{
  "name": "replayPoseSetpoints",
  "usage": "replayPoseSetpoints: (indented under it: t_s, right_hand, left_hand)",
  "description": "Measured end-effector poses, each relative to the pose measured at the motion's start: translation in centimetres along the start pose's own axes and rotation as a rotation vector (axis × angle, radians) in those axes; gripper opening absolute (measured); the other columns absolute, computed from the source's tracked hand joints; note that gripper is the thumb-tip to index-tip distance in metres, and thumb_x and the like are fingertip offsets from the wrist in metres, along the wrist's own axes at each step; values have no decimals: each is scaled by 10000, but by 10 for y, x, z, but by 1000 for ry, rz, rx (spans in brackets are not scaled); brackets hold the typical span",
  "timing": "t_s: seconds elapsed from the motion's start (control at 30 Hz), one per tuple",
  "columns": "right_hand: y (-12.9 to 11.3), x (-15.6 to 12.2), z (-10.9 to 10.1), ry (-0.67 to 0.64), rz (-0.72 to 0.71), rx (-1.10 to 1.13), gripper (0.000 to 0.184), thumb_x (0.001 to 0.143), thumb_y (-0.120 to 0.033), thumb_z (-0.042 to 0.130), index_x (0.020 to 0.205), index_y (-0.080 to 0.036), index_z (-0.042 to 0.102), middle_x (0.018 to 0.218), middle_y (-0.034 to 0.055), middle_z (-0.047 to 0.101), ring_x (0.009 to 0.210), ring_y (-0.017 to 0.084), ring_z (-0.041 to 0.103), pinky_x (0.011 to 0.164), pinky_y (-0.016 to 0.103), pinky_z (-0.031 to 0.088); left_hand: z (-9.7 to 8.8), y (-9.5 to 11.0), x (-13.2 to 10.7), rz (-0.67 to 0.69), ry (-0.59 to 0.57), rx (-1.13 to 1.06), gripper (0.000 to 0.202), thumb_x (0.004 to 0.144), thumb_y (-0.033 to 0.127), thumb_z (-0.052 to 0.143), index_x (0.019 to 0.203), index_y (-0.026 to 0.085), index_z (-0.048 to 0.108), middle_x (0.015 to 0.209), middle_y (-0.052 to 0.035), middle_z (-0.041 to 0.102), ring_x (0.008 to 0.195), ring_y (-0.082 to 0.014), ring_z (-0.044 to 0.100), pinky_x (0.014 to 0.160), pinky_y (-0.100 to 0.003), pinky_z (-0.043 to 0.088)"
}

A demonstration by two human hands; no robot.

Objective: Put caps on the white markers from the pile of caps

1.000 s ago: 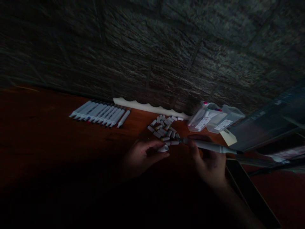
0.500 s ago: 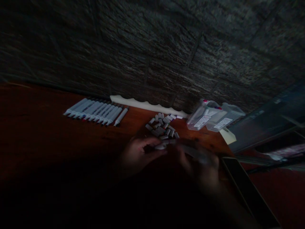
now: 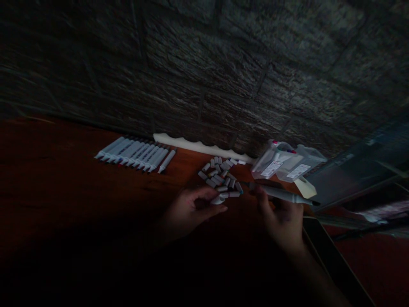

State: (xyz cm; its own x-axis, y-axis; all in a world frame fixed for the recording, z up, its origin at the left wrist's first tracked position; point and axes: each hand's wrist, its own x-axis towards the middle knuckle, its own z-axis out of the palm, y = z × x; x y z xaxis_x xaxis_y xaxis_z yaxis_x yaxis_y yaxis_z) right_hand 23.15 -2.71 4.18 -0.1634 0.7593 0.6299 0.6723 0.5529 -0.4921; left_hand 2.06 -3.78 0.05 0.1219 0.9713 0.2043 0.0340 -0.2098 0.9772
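Holding one white twin-tip marker, the right hand is closed around its body at the right side of the scene. This marker lies almost level across the fingers, with the thin left tip bare and directed to the pile of loose caps, and the dark right end pointing out past the hand. The left hand is to the left and is pinching a small white cap between thumb and forefinger, with the open mouth of it turned to the right. The two hands are apart from each other, and the marker does not touch this cap; its left tip is a little farther away and to the right.

The pile is on the counter, just at the far side of the left hand, and one of its caps lies close beside the pinched one. Far left, a row of markers lies side by side. Behind the pile, a white strip with a wavy edge runs along the stone-block wall. At the far right stand two clear plastic containers with labels, well beyond the right hand.
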Motion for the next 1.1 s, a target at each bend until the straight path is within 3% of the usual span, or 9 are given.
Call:
replayPoseSetpoints:
  t_s: [0.17, 0.4, 0.53, 0.67, 0.73, 0.83, 0.93, 1.1]
  right_hand:
    - [-2, -5, 4, -50, -97, 90, 105, 879, -219, 590, 952, -200, 664, 934, 67, 718, 857, 184, 693, 766, 326, 565]
    - [-17, -15, 11, -253, -219, 116, 190, 870, -206, 610, 1059, -221, 632, 999, 41, 733, 878, 168, 712, 748, 262, 583]
    - [-5, -6, 6, -84, -269, -65, 181, 891, -209, 569, 1062, -197, 627, 976, 64, 738, 840, 182, 716, 718, 277, 578]
    - [23, 9, -5, 39, -95, -203, 237, 904, -346, 531, 947, -164, 676, 822, 89, 734, 663, 211, 699, 588, 317, 539]
    - [30, 10, -3, 44, 40, -155, 309, 887, -425, 542, 800, -165, 686, 642, 60, 687, 510, 183, 635, 464, 283, 468]
    - [21, 6, 7, 2, 196, 74, 354, 848, -472, 593, 671, -171, 653, 557, 24, 631, 458, 142, 568, 412, 241, 401]
    - [2, 6, 14, -43, 273, 397, 379, 842, -506, 587, 649, -181, 621, 572, -7, 608, 505, 116, 546, 468, 221, 434]
    - [-4, 13, 9, -150, 309, 698, 437, 840, -561, 554, 640, -178, 615, 553, -37, 523, 494, 83, 444, 458, 193, 388]
  left_hand:
    - [-1, -2, 0, 21, -35, 47, 161, 740, 287, 732, 827, 163, 675, 776, -12, 712, 623, -120, 620, 539, -204, 495]
    - [-6, -1, 4, 120, -71, 189, 111, 781, 257, 703, 837, 162, 710, 797, -17, 721, 724, -140, 650, 669, -233, 507]
    - [-6, 1, 0, 143, -72, 167, 112, 752, 231, 738, 836, 164, 706, 803, -10, 732, 717, -131, 657, 664, -219, 510]
    - [-2, 6, -6, 205, -226, 191, 164, 719, 242, 776, 856, 169, 722, 809, -18, 744, 723, -133, 666, 684, -213, 515]
    - [-3, 1, -5, 182, -218, 241, 191, 754, 276, 750, 916, 179, 725, 847, -20, 746, 748, -138, 668, 703, -220, 519]
    - [-10, -8, -1, 129, -107, 325, 252, 794, 313, 706, 1003, 171, 706, 810, -26, 735, 690, -142, 658, 647, -230, 523]
    - [-17, -11, 2, 106, -11, 396, 258, 832, 319, 657, 1043, 172, 685, 794, -30, 721, 655, -139, 652, 628, -233, 527]
    - [-19, -10, 7, 96, -22, 408, 297, 846, 328, 629, 1120, 213, 642, 851, -24, 721, 687, -144, 667, 619, -232, 544]
